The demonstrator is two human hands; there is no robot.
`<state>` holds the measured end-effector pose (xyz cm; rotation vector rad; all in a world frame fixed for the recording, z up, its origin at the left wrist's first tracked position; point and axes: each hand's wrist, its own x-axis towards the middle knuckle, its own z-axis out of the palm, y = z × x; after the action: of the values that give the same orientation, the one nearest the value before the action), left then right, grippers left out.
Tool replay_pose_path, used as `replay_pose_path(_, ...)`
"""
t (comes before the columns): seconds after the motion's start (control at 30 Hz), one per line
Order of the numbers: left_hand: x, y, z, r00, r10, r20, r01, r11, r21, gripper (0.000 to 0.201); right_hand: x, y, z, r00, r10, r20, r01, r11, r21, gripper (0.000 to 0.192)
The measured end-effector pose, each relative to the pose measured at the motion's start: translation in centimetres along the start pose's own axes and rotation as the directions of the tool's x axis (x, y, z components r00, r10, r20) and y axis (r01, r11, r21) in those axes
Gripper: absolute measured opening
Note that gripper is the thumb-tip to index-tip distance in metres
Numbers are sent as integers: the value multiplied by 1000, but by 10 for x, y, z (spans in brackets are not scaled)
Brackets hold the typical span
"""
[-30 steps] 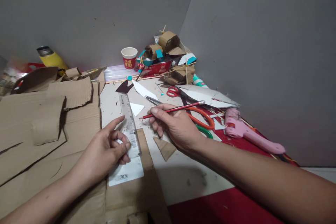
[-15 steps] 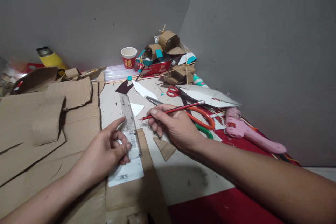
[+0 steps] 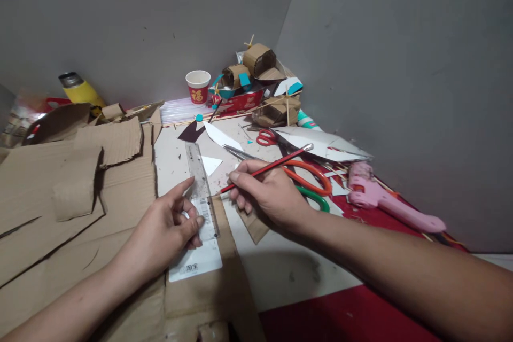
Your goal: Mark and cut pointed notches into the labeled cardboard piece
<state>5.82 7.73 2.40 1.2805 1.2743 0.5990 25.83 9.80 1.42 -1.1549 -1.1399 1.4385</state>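
My left hand [image 3: 173,222] presses a clear ruler [image 3: 195,163] down, its index finger stretched along the edge and the other fingers curled. Under the ruler lies a brown cardboard piece [image 3: 232,262] bearing a white label [image 3: 208,260]. A red and black pencil [image 3: 280,161] is pinched in my right hand [image 3: 268,189], with its tip down by the ruler's right edge. Partly hidden behind that hand are scissors [image 3: 316,173] with orange handles. A small cardboard offcut [image 3: 254,226] lies below the right hand.
Stacked cardboard sheets [image 3: 124,192] cover the left side. At the back stand a red and white paper cup [image 3: 197,87] and small cardboard models [image 3: 259,61]. A pink glue gun [image 3: 393,208] lies right; green handles [image 3: 315,197] and red-handled scissors [image 3: 265,138] lie nearer the middle.
The pencil tip has moved down and slightly right, toward the ruler's edge near the cardboard, and the pencil tilts more steeply. My left hand stays on the ruler.
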Motion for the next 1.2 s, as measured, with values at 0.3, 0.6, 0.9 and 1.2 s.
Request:
replay_pose_path(0.3,1,-1,0,1000,30,5,-30,999,19,85,-12,-9,-4,919,238,315,-207,970,-129,12)
replay_pose_path(0.6,1,3,2,1000,26,-14,-25,999,42,83,-12,-14,-10,847,356,394,-276,929,-246,9)
replay_pose_path(0.9,0,2,2,1000,21,-18,-20,999,35,83,-17,-9,-7,870,235,434,-74,932,-356,13)
replay_pose_path(1.2,-1,5,4,1000,15,-22,-14,999,38,83,-20,-12,-6,857,125,499,117,898,-425,15)
